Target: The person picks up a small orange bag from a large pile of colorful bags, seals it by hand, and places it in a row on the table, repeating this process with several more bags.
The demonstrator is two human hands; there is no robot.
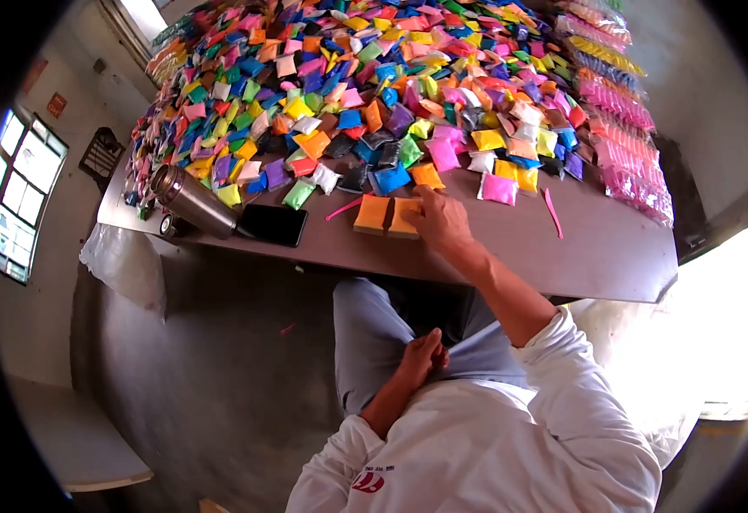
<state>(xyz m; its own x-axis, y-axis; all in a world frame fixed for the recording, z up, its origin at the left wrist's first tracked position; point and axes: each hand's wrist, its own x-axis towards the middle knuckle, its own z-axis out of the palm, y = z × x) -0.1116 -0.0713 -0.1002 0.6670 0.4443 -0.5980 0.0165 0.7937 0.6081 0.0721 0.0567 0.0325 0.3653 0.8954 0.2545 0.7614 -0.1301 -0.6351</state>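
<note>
My right hand (439, 217) reaches over the table's front part and touches the right one of two orange-yellow blocks (374, 214) that lie side by side; its fingertips are partly hidden, so its hold is unclear. My left hand (425, 354) rests in my lap with the fingers curled, and nothing can be made out in it. Just beyond the right hand is an orange packet (428, 176). A pink stick (344, 208) lies left of the blocks, and a black phone (273, 226) is farther left.
A big heap of small coloured packets (305, 103) covers the table's back. A steel flask (192, 201) lies at the left. Bagged packets (626, 154) line the right side. Another pink stick (552, 213) is on the tabletop (596, 256).
</note>
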